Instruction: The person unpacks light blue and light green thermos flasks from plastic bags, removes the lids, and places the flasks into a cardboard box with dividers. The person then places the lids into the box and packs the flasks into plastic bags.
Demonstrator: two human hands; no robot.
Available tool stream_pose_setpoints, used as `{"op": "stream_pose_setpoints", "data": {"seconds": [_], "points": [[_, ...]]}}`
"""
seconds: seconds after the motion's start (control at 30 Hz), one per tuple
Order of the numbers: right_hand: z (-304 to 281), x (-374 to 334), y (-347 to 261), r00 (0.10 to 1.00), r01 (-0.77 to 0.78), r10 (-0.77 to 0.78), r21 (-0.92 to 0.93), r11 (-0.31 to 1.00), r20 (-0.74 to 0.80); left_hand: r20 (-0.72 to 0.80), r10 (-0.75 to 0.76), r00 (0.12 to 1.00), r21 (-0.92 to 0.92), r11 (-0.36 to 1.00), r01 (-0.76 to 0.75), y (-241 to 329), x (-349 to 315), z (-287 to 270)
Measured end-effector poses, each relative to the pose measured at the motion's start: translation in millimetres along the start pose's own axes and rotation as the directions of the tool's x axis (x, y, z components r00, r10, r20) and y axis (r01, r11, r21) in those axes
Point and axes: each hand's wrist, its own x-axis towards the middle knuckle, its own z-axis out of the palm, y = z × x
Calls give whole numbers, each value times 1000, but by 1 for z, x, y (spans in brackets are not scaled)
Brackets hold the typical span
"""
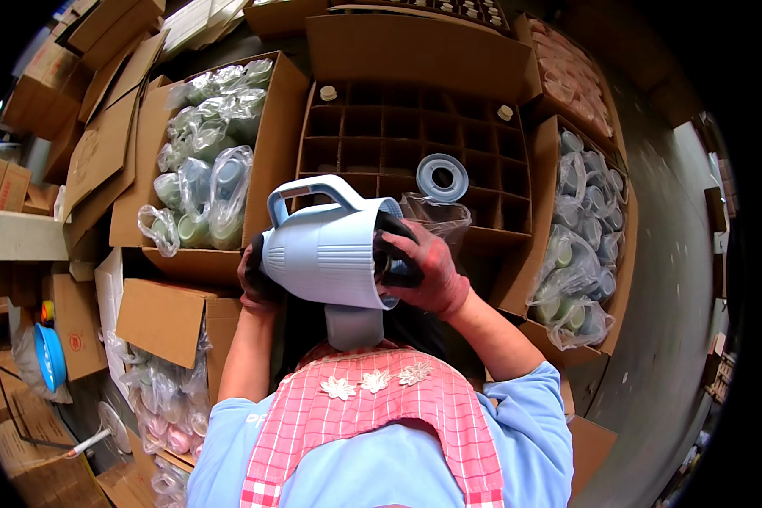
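Note:
I hold a light blue vacuum jug shell (322, 258) on its side, its handle turned away from me. My left hand (261, 275), in a red and black glove, is closed round the narrower left end. At the wide open right end, my right hand (427, 269), gloved the same way, grips the rim, its thumb and fingers at the opening. What lies inside the shell is mostly hidden by this hand. A grey rounded piece (354, 328) shows below the shell against my apron. Beyond it, a blue ring-shaped base (442, 178) rests on the carton dividers.
A divided carton (381, 123) stands ahead, two white caps in its cells and a clear plastic bag (436, 220) at its near edge. Cartons of bagged green and blue parts (216, 161) flank it, with more at right (576, 245). Bagged pink parts (173, 406) lie at lower left.

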Motion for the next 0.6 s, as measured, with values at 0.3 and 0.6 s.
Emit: {"op": "stream_pose_setpoints", "data": {"seconds": [0.3,0.6], "points": [[-6,7,28,928,-354,369,450,820,59,40,4,999,-40,999,-2,-5,1,-4],[-58,-54,262,809,-464,559,-783,413,-184,11,277,961,126,953,-276,-2,3,-32]]}}
